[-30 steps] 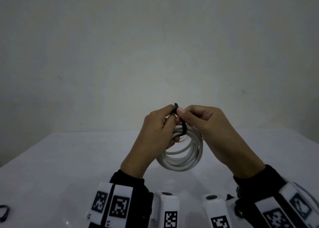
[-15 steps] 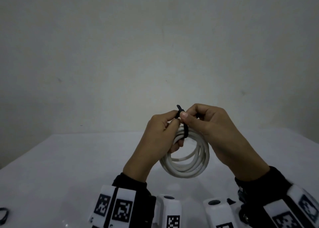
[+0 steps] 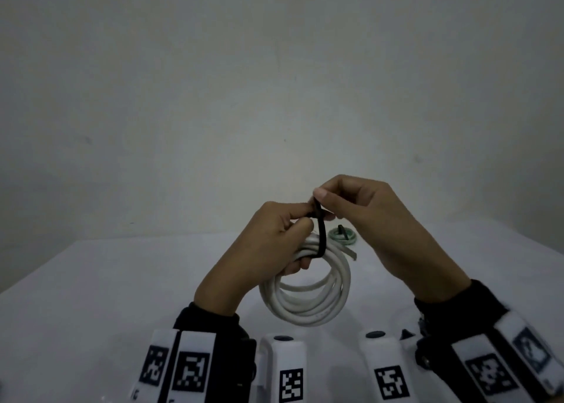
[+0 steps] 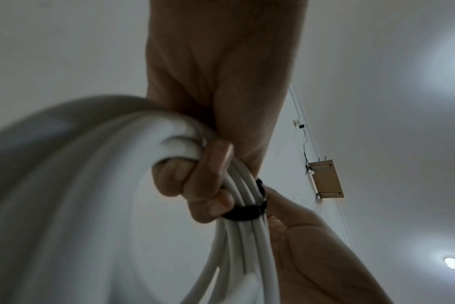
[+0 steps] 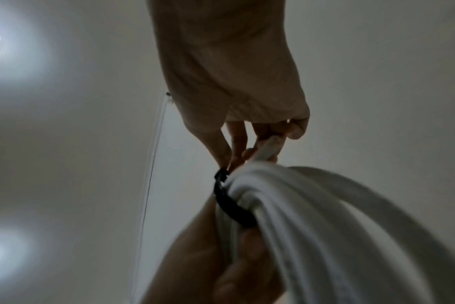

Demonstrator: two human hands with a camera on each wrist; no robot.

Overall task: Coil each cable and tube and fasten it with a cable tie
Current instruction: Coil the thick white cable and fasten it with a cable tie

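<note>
The right hand [image 3: 363,216] is pinching the free end of the black cable tie [image 3: 321,234] between thumb and forefinger, its grip clamped on the strap and drawing it up and away, probably so the loop cinches down on the bundle. The left hand [image 3: 271,244] is gripping the white cable coil [image 3: 305,292] at its top, fingers curled through the ring and pressing the turns together right beside the tie; that is keeping the loops from springing apart while the strap is tightening. The coil is hanging from that grip above the worktop [image 3: 91,296], clear of it as far as I can judge.

Farther back on the worktop a small greenish coil [image 3: 343,238] is lying with a dark tie on it, apparently already finished.

The head view is showing the strap rising to the pinch and the green coil behind. The left wrist view is showing what that hides: the tie [image 4: 247,211] is wrapping right round the bunched strands, with the fingers [image 4: 208,185] hooked under them. The right wrist view is blurred, but the tie [image 5: 229,203] is looking snug against the strands there.
</note>
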